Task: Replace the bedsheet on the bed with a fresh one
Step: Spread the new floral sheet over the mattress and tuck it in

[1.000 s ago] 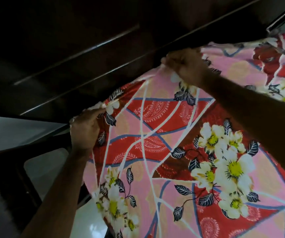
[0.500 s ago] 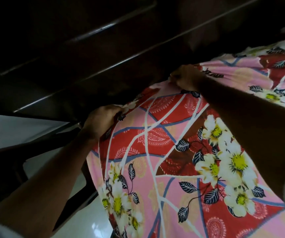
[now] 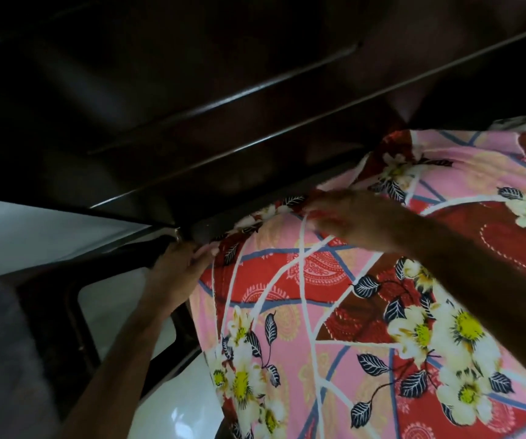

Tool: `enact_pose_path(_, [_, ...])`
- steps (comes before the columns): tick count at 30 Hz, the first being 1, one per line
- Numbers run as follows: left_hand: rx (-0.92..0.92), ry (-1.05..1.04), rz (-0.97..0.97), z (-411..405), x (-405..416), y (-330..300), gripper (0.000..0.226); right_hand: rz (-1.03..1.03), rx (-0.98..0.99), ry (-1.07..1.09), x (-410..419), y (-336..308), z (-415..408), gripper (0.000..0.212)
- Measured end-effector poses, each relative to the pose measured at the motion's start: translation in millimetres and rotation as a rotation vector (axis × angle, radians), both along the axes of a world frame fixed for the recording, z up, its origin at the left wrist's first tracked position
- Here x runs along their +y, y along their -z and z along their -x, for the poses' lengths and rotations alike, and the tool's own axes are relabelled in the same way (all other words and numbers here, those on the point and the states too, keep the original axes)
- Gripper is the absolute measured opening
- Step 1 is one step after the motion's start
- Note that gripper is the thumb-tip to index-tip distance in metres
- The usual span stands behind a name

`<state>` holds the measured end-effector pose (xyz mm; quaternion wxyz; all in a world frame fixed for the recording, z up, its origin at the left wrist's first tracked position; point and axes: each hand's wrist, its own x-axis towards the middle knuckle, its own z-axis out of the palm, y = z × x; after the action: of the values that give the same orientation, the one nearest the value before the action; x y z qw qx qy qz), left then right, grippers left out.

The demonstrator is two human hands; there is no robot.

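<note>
A pink and red bedsheet [image 3: 302, 312] with white flowers lies drawn over the mattress corner and hangs down its side. My left hand [image 3: 182, 264] holds the sheet's corner edge at the mattress corner, thumb on the cloth and fingers behind it, just under the dark headboard [image 3: 223, 128]. My right hand [image 3: 350, 220] lies further right with its fingers stretched out, pressing the sheet's top edge down along the gap by the headboard; it is blurred.
The dark wooden headboard with ridged panels fills the top of the view. A dark bed frame rail [image 3: 74, 305] runs at the lower left over a pale glossy floor [image 3: 176, 416]. A white wall [image 3: 33, 229] shows at the left.
Both hands have brought the sheet's edge down from mid-air to the mattress by the headboard. My right hand has gone from gripping the cloth to pressing it with flat fingers.
</note>
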<state>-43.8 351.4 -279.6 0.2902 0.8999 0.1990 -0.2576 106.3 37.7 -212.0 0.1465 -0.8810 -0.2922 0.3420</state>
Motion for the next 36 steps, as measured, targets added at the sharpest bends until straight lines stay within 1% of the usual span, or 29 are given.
enact_pose_path(1, [0.047,-0.079,0.107,0.4,-0.8,2.3,0.056,0.037,-0.03,-0.089,4.0,1.5,16.2,0.051])
enact_pose_path(2, [0.055,-0.125,0.162,-0.7,-1.4,4.0,0.046,0.08,-0.075,-0.171,6.4,9.0,26.0,0.063])
enact_pose_path(3, [0.036,-0.11,0.143,-4.9,-1.8,2.8,0.036,0.141,-0.112,-0.22,8.1,14.3,31.7,0.072])
enact_pose_path(4, [-0.004,-0.075,0.094,-10.2,-3.2,1.6,0.029,0.172,-0.14,-0.229,9.1,18.9,31.6,0.075])
enact_pose_path(6, [-0.097,0.014,-0.052,-15.7,-3.1,-1.9,0.021,0.167,-0.189,-0.213,13.2,24.5,27.7,0.074])
enact_pose_path(7, [-0.143,0.053,-0.157,-14.1,-1.5,-2.2,0.017,0.176,-0.199,-0.226,15.9,25.4,27.2,0.072])
enact_pose_path(8, [-0.207,0.058,-0.25,-10.1,2.6,-2.9,0.011,0.17,-0.195,-0.245,19.5,27.3,28.1,0.068])
enact_pose_path(9, [-0.271,0.015,-0.305,-5.6,7.7,-4.8,0.007,0.155,-0.168,-0.258,23.2,29.3,28.2,0.064])
enact_pose_path(11, [-0.372,-0.07,-0.342,5.1,14.1,-8.7,0.01,0.13,-0.119,-0.279,33.6,30.1,29.0,0.057])
enact_pose_path(13, [-0.415,-0.071,-0.321,13.0,14.1,-9.3,0.011,0.104,-0.122,-0.276,43.5,30.7,32.4,0.054])
enact_pose_path(15, [-0.42,-0.151,-0.256,19.0,18.9,2.9,0.01,0.08,-0.159,-0.239,48.2,35.4,38.2,0.051])
enact_pose_path(16, [-0.41,-0.258,-0.173,20.4,21.3,9.1,0.012,0.054,-0.186,-0.197,48.7,37.9,40.1,0.048])
enact_pose_path(17, [-0.425,-0.402,-0.02,21.9,22.6,14.6,0.018,-0.001,-0.209,-0.126,48.2,40.0,40.5,0.042])
enact_pose_path(18, [-0.43,-0.587,0.146,25.1,22.4,19.8,0.025,-0.074,-0.209,-0.037,48.2,42.6,40.4,0.035])
enact_pose_path(19, [-0.403,-0.787,0.289,30.4,18.6,22.7,0.028,-0.146,-0.192,0.055,48.7,44.4,40.4,0.027])
enact_pose_path(20, [-0.361,-0.96,0.368,36.4,11.3,24.1,0.023,-0.203,-0.162,0.134,49.7,45.6,40.4,0.02])
enact_pose_path(21, [-0.287,-1.06,0.408,44.3,6.1,28.2,0.011,-0.235,-0.148,0.183,50.7,46.8,40.0,0.014])
enact_pose_path(22, [-0.2,-1.098,0.421,48.9,-0.1,32.1,0.007,-0.24,-0.166,0.197,51.7,47.8,39.8,0.01])
enact_pose_path(23, [-0.104,-1.106,0.445,53.3,-6.8,33.1,0.021,-0.236,-0.207,0.191,52.3,49.6,40.3,0.009])
enact_pose_path(24, [-0.025,-1.084,0.481,56.2,-9.6,36.2,0.028,-0.242,-0.249,0.191,52.4,51.1,40.9,0.009])
enact_pose_path(27, [0.045,-0.975,0.537,60.6,-16.3,39.7,0.022,-0.336,-0.314,0.241,52.0,52.0,45.7,0.018])
enact_pose_path(28, [0.021,-0.952,0.501,64.6,-16.6,43.2,0.02,-0.351,-0.339,0.249,52.2,51.3,48.5,0.021])
enact_pose_path(29, [-0.014,-0.912,0.42,67.6,-16.5,44.0,0.018,-0.345,-0.382,0.248,52.9,49.7,51.2,0.023])
enact_pose_path(31, [-0.1,-0.812,0.122,72.0,-12.3,41.0,0.012,-0.308,-0.482,0.227,54.5,44.8,55.3,0.02])
enact_pose_path(32, [-0.156,-0.806,-0.042,72.8,-9.8,35.2,0.009,-0.288,-0.521,0.2,56.1,41.2,56.8,0.022])
enact_pose_path(33, [-0.211,-0.85,-0.148,72.7,-7.2,28.9,0.01,-0.275,-0.54,0.15,57.0,38.7,58.0,0.024])
enact_pose_path(34, [-0.272,-0.915,-0.184,72.1,-6.0,21.1,0.015,-0.267,-0.533,0.071,57.3,37.7,59.2,0.025])
enact_pose_path(35, [-0.341,-0.941,-0.151,70.1,-6.4,13.2,0.017,-0.257,-0.513,-0.03,57.3,37.4,60.5,0.027])
enact_pose_path(36, [-0.434,-0.866,-0.095,67.3,-9.2,6.3,0.016,-0.239,-0.477,-0.13,57.1,37.9,61.1,0.03])
